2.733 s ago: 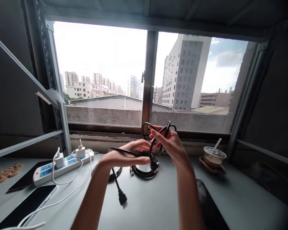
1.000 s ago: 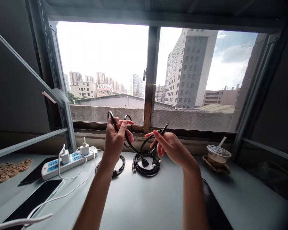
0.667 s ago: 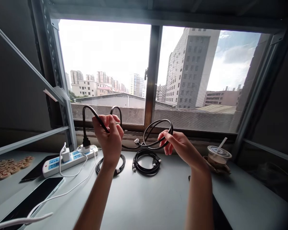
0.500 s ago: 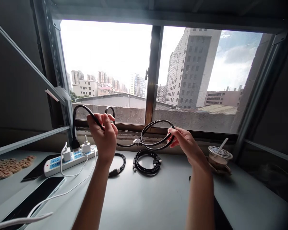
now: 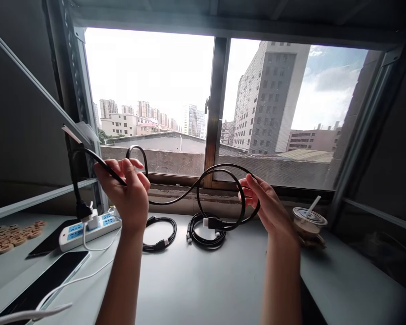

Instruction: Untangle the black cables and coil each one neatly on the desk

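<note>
I hold a black cable [image 5: 176, 195] in the air between both hands, above a grey desk [image 5: 209, 280]. My left hand [image 5: 126, 189] is closed around it at the left; one plug end [image 5: 83, 211] hangs down from there over the power strip. My right hand [image 5: 269, 205] pinches a round loop of the same cable, and the other plug [image 5: 211, 222] dangles inside that loop. Two coiled black cables lie on the desk below: a thin cable coil [image 5: 159, 232] and a thicker bundle [image 5: 203, 237].
A white power strip [image 5: 84, 228] with white chargers sits at the left, with phones [image 5: 42, 286] and wooden discs [image 5: 6, 230] near it. A lidded drink cup with a straw [image 5: 306, 219] stands at the right. A window and metal shelf posts stand behind.
My hands have moved apart, the left one further left, stretching the cable out. The right-hand loop has grown wider and its plug now hangs inside it.
</note>
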{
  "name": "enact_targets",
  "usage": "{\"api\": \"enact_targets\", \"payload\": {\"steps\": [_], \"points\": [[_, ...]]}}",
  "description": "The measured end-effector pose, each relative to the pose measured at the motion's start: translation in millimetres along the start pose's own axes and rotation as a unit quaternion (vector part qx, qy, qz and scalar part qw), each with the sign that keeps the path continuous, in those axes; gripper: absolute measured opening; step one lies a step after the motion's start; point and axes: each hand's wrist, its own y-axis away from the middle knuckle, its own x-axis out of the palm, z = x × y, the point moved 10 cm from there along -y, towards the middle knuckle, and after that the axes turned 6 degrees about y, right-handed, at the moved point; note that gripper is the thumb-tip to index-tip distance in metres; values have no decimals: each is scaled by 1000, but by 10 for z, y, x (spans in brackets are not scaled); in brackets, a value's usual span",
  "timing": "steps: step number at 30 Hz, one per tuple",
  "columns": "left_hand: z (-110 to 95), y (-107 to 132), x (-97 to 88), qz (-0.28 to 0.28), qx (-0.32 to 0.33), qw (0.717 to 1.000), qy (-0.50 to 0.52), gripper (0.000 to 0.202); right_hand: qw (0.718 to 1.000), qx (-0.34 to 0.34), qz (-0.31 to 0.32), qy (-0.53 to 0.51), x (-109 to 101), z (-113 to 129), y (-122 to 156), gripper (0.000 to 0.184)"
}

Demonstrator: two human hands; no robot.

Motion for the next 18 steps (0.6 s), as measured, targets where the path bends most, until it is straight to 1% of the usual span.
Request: {"api": "enact_targets", "payload": {"steps": [3, 5, 8, 10, 12, 13, 15, 16, 18], "points": [[14, -35, -92, -27, 7, 1000, 7, 17, 999, -12, -27, 12, -60, 29, -2, 45], [46, -51, -132, -39, 3, 999, -2, 17, 999, -8, -45, 16, -97, 32, 3, 47], [92, -54, -172, -61, 5, 998, -7, 19, 999, -11, -42, 16, -90, 61, 20, 44], [115, -44, -153, -61, 14, 998, -1, 21, 999, -35, -36, 9, -79, 134, 47, 42], [137, -32, -87, -41, 17, 999, 5, 22, 998, -50, -24, 20, -53, 196, 79, 44], [150, -26, -55, -32, 16, 999, 7, 21, 998, -47, -13, 39, -27, 199, 90, 43], [178, -18, -9, -21, 10, 1000, 9, 20, 995, -16, 15, 94, 39, 129, 91, 40], [196, -17, 5, -17, 4, 1000, 8, 19, 991, 8, 28, 127, 69, 55, 81, 39], [239, -22, 20, -9, -11, 1000, 0, 17, 976, 63, 57, 200, 127, -167, 39, 42]]}}
